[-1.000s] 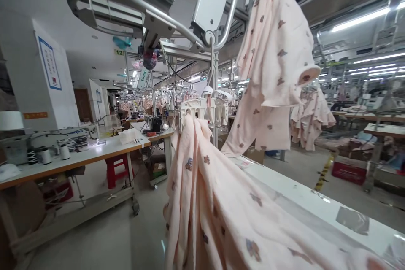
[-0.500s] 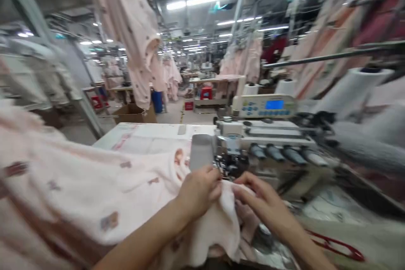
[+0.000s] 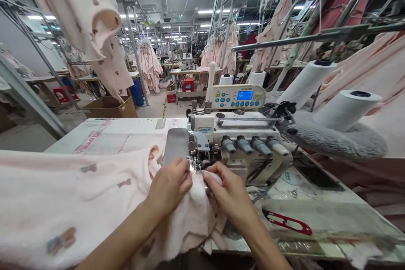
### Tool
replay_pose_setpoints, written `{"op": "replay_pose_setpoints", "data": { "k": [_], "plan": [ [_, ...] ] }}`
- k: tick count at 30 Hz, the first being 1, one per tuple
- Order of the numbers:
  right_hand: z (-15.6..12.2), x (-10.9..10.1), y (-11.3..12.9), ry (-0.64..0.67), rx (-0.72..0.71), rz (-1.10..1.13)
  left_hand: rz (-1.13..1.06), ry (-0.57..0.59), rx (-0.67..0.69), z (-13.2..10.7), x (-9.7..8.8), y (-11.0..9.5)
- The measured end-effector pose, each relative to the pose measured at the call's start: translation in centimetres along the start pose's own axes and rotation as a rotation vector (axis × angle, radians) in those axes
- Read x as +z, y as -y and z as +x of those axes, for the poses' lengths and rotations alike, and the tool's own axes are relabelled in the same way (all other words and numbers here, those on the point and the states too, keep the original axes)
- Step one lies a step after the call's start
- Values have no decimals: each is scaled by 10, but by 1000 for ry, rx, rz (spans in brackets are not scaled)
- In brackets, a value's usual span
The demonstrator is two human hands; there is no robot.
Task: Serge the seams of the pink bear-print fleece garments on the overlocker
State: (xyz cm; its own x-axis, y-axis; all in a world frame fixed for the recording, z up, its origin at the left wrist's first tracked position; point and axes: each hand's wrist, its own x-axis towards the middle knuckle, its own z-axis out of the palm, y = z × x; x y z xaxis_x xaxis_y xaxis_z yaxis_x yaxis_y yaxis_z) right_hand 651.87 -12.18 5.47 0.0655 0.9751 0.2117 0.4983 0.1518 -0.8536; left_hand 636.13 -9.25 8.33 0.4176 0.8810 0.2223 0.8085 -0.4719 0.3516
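Note:
My left hand [image 3: 169, 186] and my right hand [image 3: 226, 194] both grip a pale pink fleece garment [image 3: 69, 190] printed with small bear patches. The fabric is gathered between them, just in front of the presser foot [image 3: 199, 158] of a white JACK overlock sewing machine [image 3: 240, 145]. My left fingers rest on top of the cloth beside the foot, and my right fingers pinch a folded edge. My hands hide the needle area and the cloth beneath them.
White thread cones [image 3: 346, 109] stand to the right of the machine, next to grey fluffy fabric [image 3: 338, 139]. Red-handled thread snips [image 3: 286, 222] lie on the white table [image 3: 107, 139]. A cardboard box [image 3: 109, 107] stands beyond the table, with hanging garments and workstations behind.
The view has swung from the overhead rail and hanging garments down to the machine. My hands have come into view on the fabric, and the cloth now lies at the presser foot.

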Motion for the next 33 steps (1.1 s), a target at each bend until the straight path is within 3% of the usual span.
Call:
{"op": "replay_pose_setpoints", "data": {
  "k": [4, 18, 23, 27, 28, 30, 33],
  "plan": [
    [1, 2, -4, -4, 29, -18, 30, -10, 0, 3, 2, -1],
    [0, 16, -6, -202, -119, -360, 222, 30, -2, 9, 7, -5],
    [-10, 19, -6, -375, -219, -514, 234, -21, 8, 12, 5, -1],
    [-34, 19, -10, -634, -394, -473, 151, -203, 148, -1, 3, 2],
    [-39, 21, -13, -615, -387, -415, 109, -268, 185, -7, 4, 1],
    [-44, 28, -21, -434, -280, -266, 8, -363, 257, -19, 6, -3],
    [-44, 37, -28, -150, -50, 11, -47, -388, 310, -31, 12, -8]
  ]
}}
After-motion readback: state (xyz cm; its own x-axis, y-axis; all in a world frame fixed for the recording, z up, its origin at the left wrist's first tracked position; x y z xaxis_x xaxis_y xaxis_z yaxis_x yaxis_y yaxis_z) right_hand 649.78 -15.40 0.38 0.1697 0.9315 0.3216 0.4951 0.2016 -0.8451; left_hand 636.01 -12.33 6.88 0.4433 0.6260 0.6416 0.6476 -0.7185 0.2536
